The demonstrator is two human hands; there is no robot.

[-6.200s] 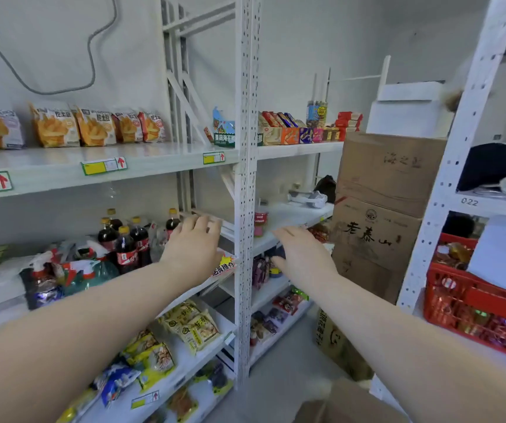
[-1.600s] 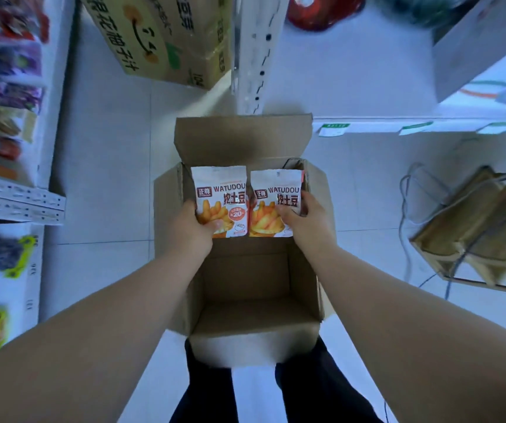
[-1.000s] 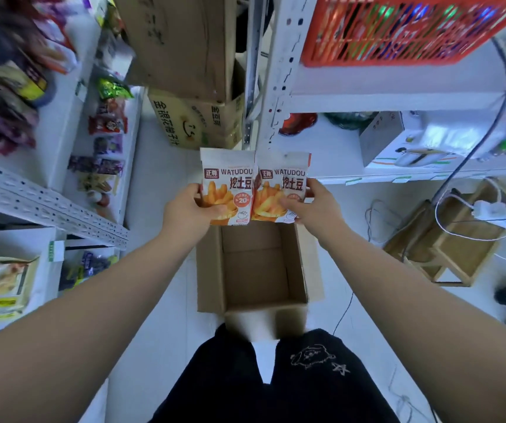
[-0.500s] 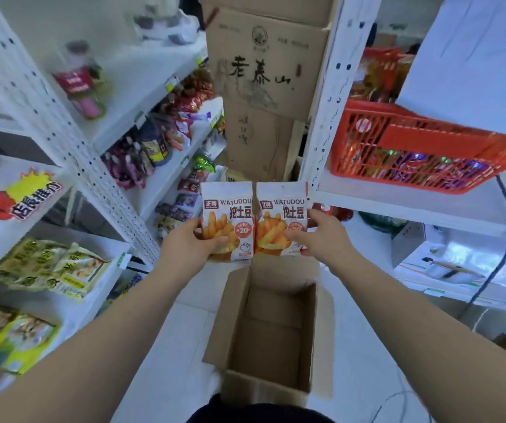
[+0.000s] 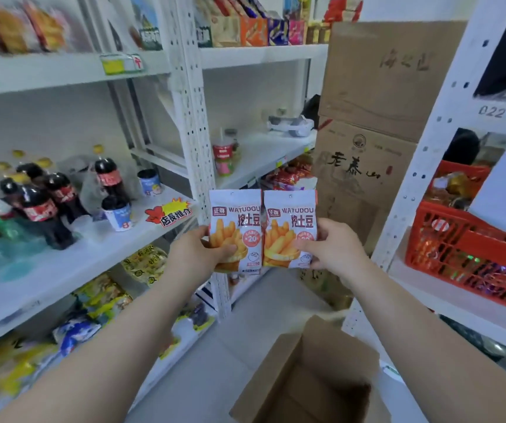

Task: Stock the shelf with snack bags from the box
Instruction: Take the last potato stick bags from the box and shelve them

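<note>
I hold two white and orange WATUDOU snack bags upright, side by side, in front of me. My left hand (image 5: 198,254) grips the left snack bag (image 5: 235,221) by its lower left corner. My right hand (image 5: 332,248) grips the right snack bag (image 5: 290,221) by its lower right edge. The open cardboard box (image 5: 309,377) stands on the floor below my arms, and its visible inside looks bare. The white shelf (image 5: 62,68) at upper left carries a row of similar orange snack bags (image 5: 16,29), blurred.
The shelf below holds cola bottles (image 5: 47,206) and cups. A perforated white upright post (image 5: 190,102) stands just behind the bags. Stacked cardboard cartons (image 5: 377,117) fill the back of the aisle. A red basket (image 5: 471,239) sits on the right-hand rack.
I lifted both snack bags out of the box and raised them. My view swung up from the floor to the shelves. The bags stay side by side in my hands.
</note>
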